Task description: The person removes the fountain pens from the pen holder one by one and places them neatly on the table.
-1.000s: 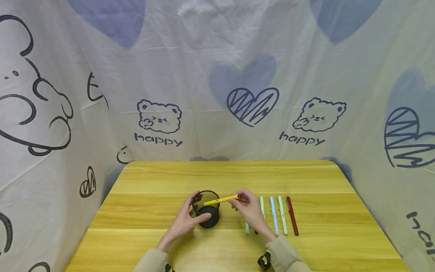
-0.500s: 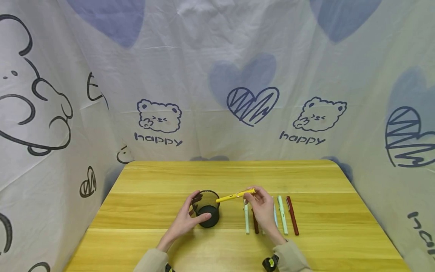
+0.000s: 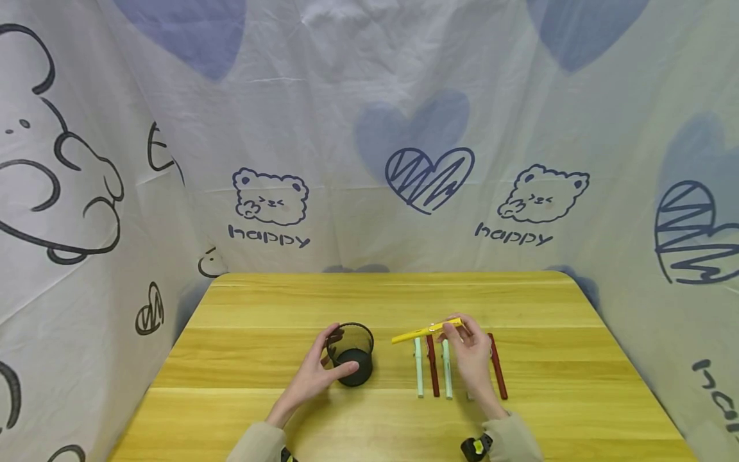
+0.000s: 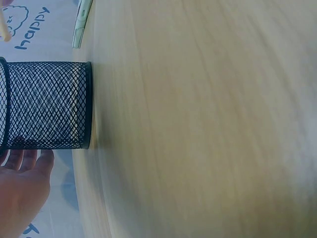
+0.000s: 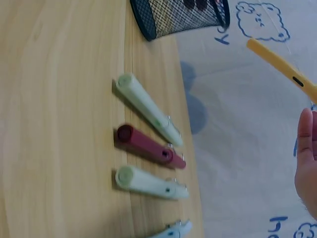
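My left hand [image 3: 314,372] holds a black mesh pen holder [image 3: 358,377], fingers behind it and thumb along its front. The holder stands upright on the table with nothing visible inside. In the left wrist view, fingertips touch the mesh wall [image 4: 47,105]. My right hand [image 3: 472,356] pinches a yellow pen [image 3: 417,334] near one end. The pen is raised, nearly level, its other end pointing toward the holder but apart from it. Below lie a light green pen [image 3: 419,369], a dark red pen [image 3: 433,369] and another light green pen [image 3: 447,372].
A light blue pen [image 5: 173,231] lies further along the row, mostly hidden by my right hand in the head view. Another dark red pen [image 3: 500,372] lies at the right end. A printed cloth [image 3: 358,218] hangs behind and beside the wooden table [image 3: 277,305].
My right hand has carried the yellow pen rightward, away from over the pen holder to above the row of pens. The left hand and the holder have stayed in place.
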Motion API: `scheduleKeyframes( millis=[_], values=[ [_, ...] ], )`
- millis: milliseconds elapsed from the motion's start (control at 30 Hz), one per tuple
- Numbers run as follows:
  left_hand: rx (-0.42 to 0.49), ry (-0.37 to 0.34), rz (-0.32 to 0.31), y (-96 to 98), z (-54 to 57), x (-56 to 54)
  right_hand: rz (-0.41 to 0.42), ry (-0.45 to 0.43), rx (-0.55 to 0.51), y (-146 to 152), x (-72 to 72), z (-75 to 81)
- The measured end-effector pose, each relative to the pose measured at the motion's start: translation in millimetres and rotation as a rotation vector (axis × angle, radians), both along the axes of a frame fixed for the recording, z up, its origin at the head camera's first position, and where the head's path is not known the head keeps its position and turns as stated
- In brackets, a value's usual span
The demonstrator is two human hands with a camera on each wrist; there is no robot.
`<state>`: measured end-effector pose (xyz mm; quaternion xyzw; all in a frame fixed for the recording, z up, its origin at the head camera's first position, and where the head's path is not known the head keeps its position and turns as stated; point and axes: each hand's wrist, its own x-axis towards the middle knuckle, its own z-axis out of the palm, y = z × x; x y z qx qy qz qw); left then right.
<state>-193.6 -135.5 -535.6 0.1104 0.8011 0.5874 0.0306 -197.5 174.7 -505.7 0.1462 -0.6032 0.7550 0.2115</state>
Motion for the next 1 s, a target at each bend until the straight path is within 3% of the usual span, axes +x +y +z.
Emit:
scheduleKeyframes(
  millis=[100, 400, 533, 700, 1000],
  values=[
    [-0.001, 0.000, 0.002, 0.1, -0.6, -0.3, 0.038, 0.019, -0.042, 8.6, 0.5, -0.3],
    [0.001, 0.001, 0.004, 0.6, -0.8, -0.5, 0.098, -0.049, -0.046, 31.8, 0.4, -6.8],
    [-0.004, 0.006, 0.002, 0.6, -1.8, -1.3, 0.037, -0.098, -0.046, 40.2, 0.9, -6.1],
    [0.001, 0.002, 0.000, -0.1, -2.3, -1.2, -0.091, -0.220, 0.036, 52.0, 3.0, -1.1],
    [0.006, 0.008, -0.009, 0.2, -1.0, -0.9, -0.144, -0.374, 0.165, 78.9, 0.3, 0.7]
  ],
)
